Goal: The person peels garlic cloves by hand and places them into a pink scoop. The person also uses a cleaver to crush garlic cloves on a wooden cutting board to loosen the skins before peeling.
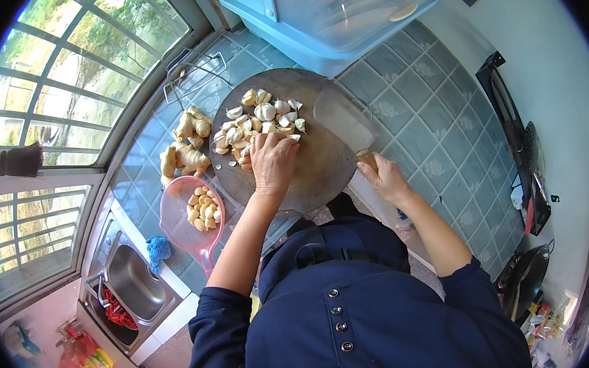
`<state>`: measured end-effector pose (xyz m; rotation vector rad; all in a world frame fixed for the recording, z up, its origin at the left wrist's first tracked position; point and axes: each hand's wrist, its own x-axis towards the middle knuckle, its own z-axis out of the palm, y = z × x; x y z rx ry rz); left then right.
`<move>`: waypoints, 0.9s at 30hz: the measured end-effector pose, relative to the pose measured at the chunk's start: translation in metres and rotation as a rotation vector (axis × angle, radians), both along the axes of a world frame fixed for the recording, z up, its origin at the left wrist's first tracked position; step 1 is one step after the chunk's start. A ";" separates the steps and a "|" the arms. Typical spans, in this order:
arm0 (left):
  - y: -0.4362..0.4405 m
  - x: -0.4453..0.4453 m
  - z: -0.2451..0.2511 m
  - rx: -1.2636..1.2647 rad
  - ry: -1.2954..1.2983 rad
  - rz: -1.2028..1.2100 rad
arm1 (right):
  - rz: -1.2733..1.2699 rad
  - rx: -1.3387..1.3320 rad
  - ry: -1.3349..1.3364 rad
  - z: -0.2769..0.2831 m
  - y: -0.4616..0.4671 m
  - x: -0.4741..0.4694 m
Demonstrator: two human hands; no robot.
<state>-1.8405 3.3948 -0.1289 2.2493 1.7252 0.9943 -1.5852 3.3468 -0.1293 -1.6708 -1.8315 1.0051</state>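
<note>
A pile of unpeeled garlic cloves (265, 112) lies on the far left part of a round wooden chopping board (320, 181). My left hand (275, 163) reaches into the near edge of the pile, its fingertips on cloves; whether it grips one is hidden. My right hand (386, 178) is closed around the wooden handle of a cleaver (344, 119), whose broad blade lies flat over the board's right side. Left of the board, a pink plastic strainer or ladle-shaped basket (176, 215) holds peeled garlic cloves (203, 209). Pieces of ginger root (187, 154) rest on the tiles beyond it.
A light-blue lidded plastic box (333, 59) stands behind the board on the tiled counter (424, 109). At the back left is a wire rack (195, 74). A blue cloth (158, 252) lies beside the steel sink (134, 277). A wok (526, 279) is at the far right.
</note>
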 end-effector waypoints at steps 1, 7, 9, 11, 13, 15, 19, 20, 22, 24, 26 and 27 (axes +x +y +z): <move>0.001 0.000 -0.001 -0.005 0.002 -0.007 | -0.035 -0.007 0.050 0.000 -0.001 0.002; 0.011 0.009 -0.004 -0.053 0.084 -0.011 | -0.115 0.086 0.078 0.008 -0.003 0.001; 0.023 0.019 -0.004 -0.048 0.140 -0.017 | -0.104 0.109 0.041 0.002 -0.003 0.003; 0.033 0.023 -0.010 -0.063 0.250 -0.065 | -0.075 0.095 -0.031 -0.005 -0.005 0.007; 0.040 0.026 -0.012 -0.124 0.341 -0.091 | -0.072 0.057 -0.156 -0.007 -0.010 0.009; 0.042 0.026 -0.014 -0.099 0.339 -0.096 | -0.057 0.044 -0.259 -0.010 -0.017 0.014; 0.028 0.028 -0.012 -0.121 0.291 -0.131 | 0.000 0.054 -0.403 -0.019 -0.020 0.028; 0.024 0.029 -0.011 -0.129 0.271 -0.147 | 0.015 0.053 -0.434 -0.020 -0.017 0.029; 0.018 0.036 -0.015 -0.107 0.252 -0.158 | 0.029 0.109 -0.435 -0.023 -0.002 0.028; 0.014 0.042 -0.015 -0.117 0.225 -0.155 | 0.040 0.107 -0.426 -0.026 0.014 0.028; 0.010 0.046 -0.010 -0.127 0.155 -0.120 | 0.055 0.103 -0.355 -0.025 0.023 0.031; 0.008 0.046 -0.005 -0.131 0.119 -0.097 | 0.067 0.103 -0.320 -0.022 0.025 0.031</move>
